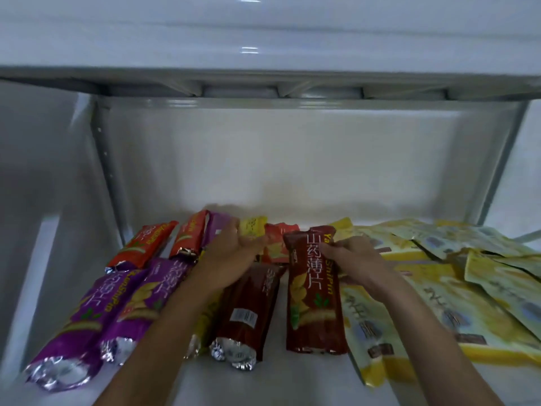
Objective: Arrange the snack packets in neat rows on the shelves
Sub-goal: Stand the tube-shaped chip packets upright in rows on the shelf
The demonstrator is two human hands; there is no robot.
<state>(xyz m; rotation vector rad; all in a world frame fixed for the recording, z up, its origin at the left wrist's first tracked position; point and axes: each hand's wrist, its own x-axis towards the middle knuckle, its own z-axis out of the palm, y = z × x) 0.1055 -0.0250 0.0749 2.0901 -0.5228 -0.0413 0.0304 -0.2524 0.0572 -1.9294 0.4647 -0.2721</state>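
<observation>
Near edge: 2 purple foil snack tubes (96, 312), dark-brown foil tube (248, 312) lying lengthwise on white shelf (292, 200). Right hand (354, 259) grips upright brown yam-chip packet (314, 291) — left hand (231, 256) flat, fingers relaxed. Risk: slippery foil — packet topples onto yellow pouches (453, 288), row skews.

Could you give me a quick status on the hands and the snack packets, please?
Right hand gripping upright brown packet. Left hand open, resting over the middle packets. Purple packets lined up left; yellow pouches piled loosely on the right.
</observation>
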